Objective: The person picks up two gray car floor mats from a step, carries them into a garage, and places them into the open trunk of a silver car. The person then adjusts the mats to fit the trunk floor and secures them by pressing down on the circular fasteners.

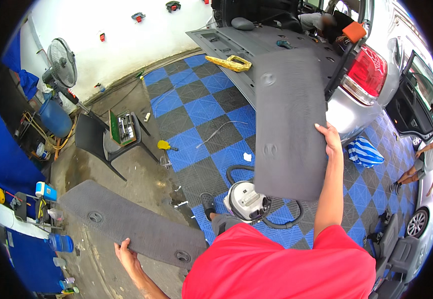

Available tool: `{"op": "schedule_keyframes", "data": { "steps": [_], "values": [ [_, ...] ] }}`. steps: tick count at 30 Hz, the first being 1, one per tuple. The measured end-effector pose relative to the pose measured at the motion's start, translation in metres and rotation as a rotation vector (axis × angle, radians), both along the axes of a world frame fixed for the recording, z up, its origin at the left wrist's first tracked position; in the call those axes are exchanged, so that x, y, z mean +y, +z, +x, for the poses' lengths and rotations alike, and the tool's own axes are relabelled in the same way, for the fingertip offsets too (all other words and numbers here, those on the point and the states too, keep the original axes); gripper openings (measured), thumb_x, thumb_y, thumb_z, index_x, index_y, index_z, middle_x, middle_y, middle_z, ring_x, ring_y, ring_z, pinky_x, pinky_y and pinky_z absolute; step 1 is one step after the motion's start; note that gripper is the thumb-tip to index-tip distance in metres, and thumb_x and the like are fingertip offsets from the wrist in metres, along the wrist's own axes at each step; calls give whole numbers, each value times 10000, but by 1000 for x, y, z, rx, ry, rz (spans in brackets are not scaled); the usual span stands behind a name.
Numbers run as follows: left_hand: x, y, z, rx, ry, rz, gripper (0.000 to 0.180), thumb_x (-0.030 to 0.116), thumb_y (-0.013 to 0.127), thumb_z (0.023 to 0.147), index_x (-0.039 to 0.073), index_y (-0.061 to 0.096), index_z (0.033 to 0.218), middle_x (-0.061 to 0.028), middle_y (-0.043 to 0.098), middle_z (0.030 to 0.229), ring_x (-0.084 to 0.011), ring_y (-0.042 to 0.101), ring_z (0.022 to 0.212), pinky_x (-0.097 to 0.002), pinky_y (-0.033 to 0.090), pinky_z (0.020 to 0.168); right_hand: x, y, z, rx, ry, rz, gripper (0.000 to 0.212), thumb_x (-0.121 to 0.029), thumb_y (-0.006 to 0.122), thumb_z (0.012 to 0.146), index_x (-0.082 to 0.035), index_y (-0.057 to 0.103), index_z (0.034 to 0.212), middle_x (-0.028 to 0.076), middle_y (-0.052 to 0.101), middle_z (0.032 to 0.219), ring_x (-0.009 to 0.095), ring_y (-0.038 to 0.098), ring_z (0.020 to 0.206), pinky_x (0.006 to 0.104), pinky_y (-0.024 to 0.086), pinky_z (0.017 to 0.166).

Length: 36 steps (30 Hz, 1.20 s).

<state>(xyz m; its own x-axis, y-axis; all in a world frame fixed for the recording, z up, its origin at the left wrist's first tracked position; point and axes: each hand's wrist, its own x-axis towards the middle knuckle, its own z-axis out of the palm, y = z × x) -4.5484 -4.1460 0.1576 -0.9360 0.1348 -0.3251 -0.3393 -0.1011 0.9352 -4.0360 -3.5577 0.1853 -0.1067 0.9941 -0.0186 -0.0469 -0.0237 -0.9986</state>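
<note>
Two hands, two gray panels. Left hand (pixel 128 256) is closed narrow on the lower edge of the left panel (pixel 141 230), about mid-length; fingertips show on the near face, rest of the grip hidden underneath. Right hand (pixel 331 140) pinches the right edge of the right panel (pixel 292 119), thumb on the face, other fingers mostly out of sight behind.

Left panel slants down from upper left, extends to both sides of the left hand, right end near the red shirt (pixel 281 264). Right panel stands lengthwise in view, mostly left of the right hand, its top overlapping the open tailgate (pixel 236 42) of the silver car (pixel 348 117). Each panel has two round fittings.

Vacuum cleaner (pixel 248 200) sits on blue-and-black floor tiles (pixel 186 134), between the panels. Chair (pixel 89 137) at left holds an open green tool case (pixel 114 127).
</note>
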Motion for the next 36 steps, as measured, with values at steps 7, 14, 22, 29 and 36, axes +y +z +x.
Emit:
{"op": "schedule_keyframes", "data": {
  "steps": [7,14,22,29,36],
  "values": [
    [126,-7,-125,-5,-46,16,613,45,634,740,54,520,1342,-100,577,1234,-248,609,1040,-396,546,846,139,-96,-58,405,-370,-214,446,-184,736,889,11,603,1267,163,662,1229,304,649,1086,457,520,968],
    [275,15,-228,7,-165,110,628,12,607,739,31,509,1359,-103,580,1254,-268,603,1091,-393,534,904,204,-123,-100,475,-350,-284,485,-264,696,930,1,569,1315,159,644,1272,322,624,1137,479,489,1014],
    [450,39,-355,8,-243,255,538,22,654,808,48,511,1326,-115,606,1253,-286,612,1120,-459,516,952,208,-103,-128,-524,-529,-203,434,-276,704,905,120,653,1075,209,695,989,242,670,935,370,532,857],
    [666,115,-465,-59,-443,470,502,147,640,896,-32,511,1347,-159,591,1343,-333,564,1223,-514,434,1071,181,-45,-185,-1164,-809,-368,593,-471,709,825,-12,686,1202,281,691,1117,419,653,1107,460,504,938],
    [947,137,-461,-271,-722,509,503,193,598,934,-28,496,1375,-179,505,1451,-372,476,1328,-561,367,1117,156,-9,-224,-1088,-1039,-265,588,-398,713,848,14,644,1262,273,673,1177,399,631,1160,438,493,967]
  ]
}}
